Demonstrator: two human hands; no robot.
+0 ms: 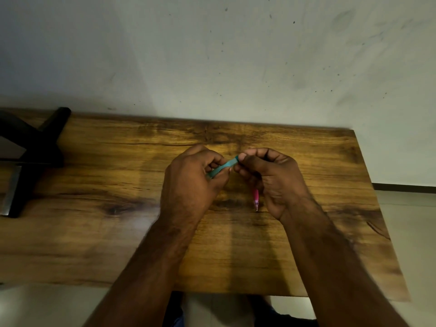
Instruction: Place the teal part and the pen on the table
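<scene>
Both hands meet above the middle of a wooden table [94, 232]. My left hand [188, 182] grips one end of a short teal piece, perhaps a pen cap [224, 165], with curled fingers. My right hand [271, 180] pinches the cap's other end between thumb and forefinger. A pink pen [255, 199] pokes out below my right palm, tip pointing down toward me; the lower fingers of that hand seem to hold it, though most of it is hidden.
A black stand with angled legs [30, 152] sits on the table's far left. A pale wall [212, 55] runs right behind the table's far edge. The table's right edge drops to a tiled floor [410, 220]. My legs show under the near edge.
</scene>
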